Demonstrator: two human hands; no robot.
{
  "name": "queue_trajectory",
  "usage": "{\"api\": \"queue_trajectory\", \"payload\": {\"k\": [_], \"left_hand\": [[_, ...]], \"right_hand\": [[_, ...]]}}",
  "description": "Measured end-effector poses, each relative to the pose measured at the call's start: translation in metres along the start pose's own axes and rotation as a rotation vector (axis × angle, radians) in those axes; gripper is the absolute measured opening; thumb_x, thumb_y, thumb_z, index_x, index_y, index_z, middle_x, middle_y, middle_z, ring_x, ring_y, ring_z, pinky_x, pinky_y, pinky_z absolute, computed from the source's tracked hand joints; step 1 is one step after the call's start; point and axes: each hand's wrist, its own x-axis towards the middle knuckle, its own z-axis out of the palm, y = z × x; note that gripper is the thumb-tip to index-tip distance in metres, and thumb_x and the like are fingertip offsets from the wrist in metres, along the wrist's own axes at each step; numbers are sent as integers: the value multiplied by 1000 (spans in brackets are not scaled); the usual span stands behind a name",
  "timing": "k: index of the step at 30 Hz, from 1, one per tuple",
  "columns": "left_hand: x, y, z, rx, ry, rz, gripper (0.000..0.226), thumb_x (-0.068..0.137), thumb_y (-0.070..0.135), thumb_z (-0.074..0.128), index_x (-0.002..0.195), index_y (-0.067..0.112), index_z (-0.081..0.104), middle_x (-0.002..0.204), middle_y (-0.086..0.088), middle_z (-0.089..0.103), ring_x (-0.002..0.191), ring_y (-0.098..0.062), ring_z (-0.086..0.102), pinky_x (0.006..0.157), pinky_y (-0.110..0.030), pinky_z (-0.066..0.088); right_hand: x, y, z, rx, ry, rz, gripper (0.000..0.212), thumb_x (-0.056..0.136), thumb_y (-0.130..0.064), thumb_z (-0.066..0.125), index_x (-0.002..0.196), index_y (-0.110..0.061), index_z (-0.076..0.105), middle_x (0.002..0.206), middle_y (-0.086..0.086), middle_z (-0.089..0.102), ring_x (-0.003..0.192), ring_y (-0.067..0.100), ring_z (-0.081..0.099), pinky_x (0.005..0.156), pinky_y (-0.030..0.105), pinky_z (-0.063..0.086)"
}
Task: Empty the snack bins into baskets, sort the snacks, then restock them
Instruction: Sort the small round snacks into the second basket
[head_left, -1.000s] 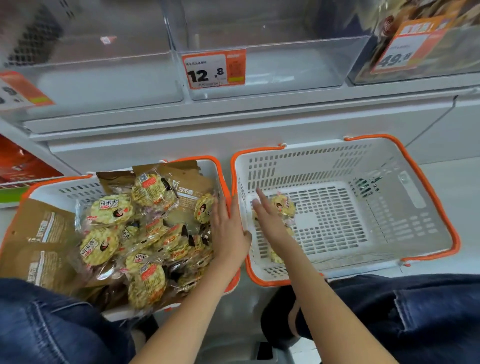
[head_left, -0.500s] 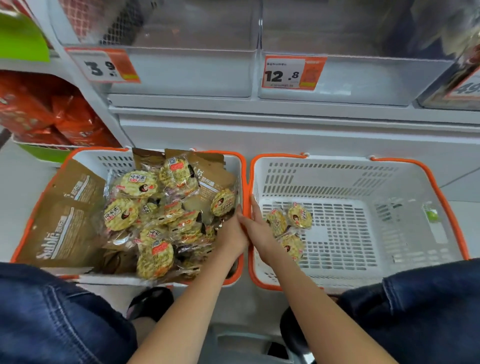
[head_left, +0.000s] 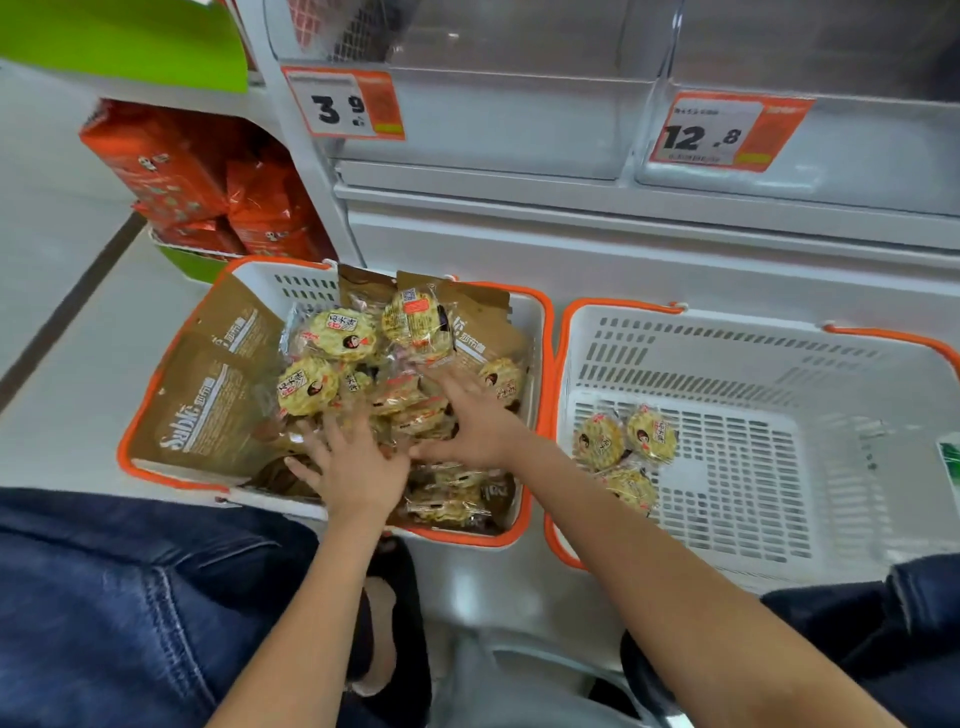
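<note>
Since the earlier frames, your right hand (head_left: 475, 426) had left the right basket (head_left: 613, 332) and crossed over the orange rims into the left basket (head_left: 535, 332), and your left hand (head_left: 358, 467) had slid further left across the heap. The camera had also swung left, bringing the 3.9 price tag (head_left: 344, 104) and the red snack bags (head_left: 208, 182) on the neighbouring shelf into view.

In the head view, both of your hands lay palm-down on the pile of round snack packs (head_left: 332, 335) in the left basket, fingers spread and fairly straight, pressing on the wrappers; neither hand plainly pinched or curled around a pack. Your left hand sat at the near middle of the heap, your right hand just beside it, reaching toward the far right corner. Brown Sablé pouches (head_left: 208, 410) stood tilted along the left wall of that basket, and more leaned against its far wall behind the round packs.

The right basket stood touching the left one, rim to rim, on the floor. Three round packs (head_left: 623, 441) lay together at its near left corner; the rest of its slotted bottom showed bare.

Above, the clear snack bins (head_left: 519, 130) sat on the shelf, one carrying the 12.8 price tag (head_left: 722, 132). Your denim-clad knees (head_left: 130, 597) framed the bottom of the picture.
</note>
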Motion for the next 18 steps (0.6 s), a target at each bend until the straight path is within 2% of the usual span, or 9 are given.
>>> {"api": "queue_trajectory", "payload": {"k": [2,4,6,9,11,14,16,18], "left_hand": [[0,-14,0,-173,-130,-105,81,83,59,52,146,47,3,158,-12,2,142,-42,11,111,-59,15],[2,-22,1,-242,-179,-80,84,81,61,55,145,50,2,158,-11,1,135,-46,29,104,-55,33],[3,-25,-2,-234,-188,-26,83,79,58,60,145,46,12,156,-7,7,131,-44,35,100,-52,40],[5,-23,-8,-362,-195,-77,79,76,49,68,144,40,26,152,-5,12,125,-38,44,98,-45,41],[8,-20,-10,-527,-209,-127,81,75,46,72,143,37,30,148,-5,13,124,-33,43,99,-42,39],[13,-21,-6,-863,-243,-302,82,66,53,78,136,38,39,145,-8,23,125,-29,39,93,-37,41],[14,-22,-3,-964,-253,-378,77,64,58,75,131,38,45,145,-7,34,125,-28,42,92,-39,42],[11,-15,-5,-990,-293,-302,62,70,56,70,125,33,52,138,-5,48,120,-26,49,95,-42,44]], "right_hand": [[9,-8,14,-72,-106,59,110,68,-59,74,147,-46,-1,160,6,-4,145,38,-5,115,59,11],[13,-16,27,-137,-219,139,118,65,-56,79,146,-48,-7,159,10,-8,144,43,0,113,60,17],[15,-24,29,-144,-297,212,129,62,-52,83,143,-50,-16,158,14,-14,144,42,2,112,59,23],[19,-38,18,-116,-413,254,134,63,-42,85,140,-50,-24,157,16,-20,145,39,0,111,59,24],[16,-45,9,-21,-451,274,126,68,-34,84,145,-47,-15,158,12,-16,146,36,-2,113,55,21],[2,-53,0,292,-406,263,89,83,-28,68,151,-37,11,160,5,-2,147,29,1,115,46,14],[-7,-57,3,442,-283,270,69,89,-41,58,149,-31,25,159,4,3,146,27,5,115,44,14],[-12,-64,12,464,-127,285,66,88,-54,55,144,-24,36,157,4,14,143,28,19,112,42,22]]}}
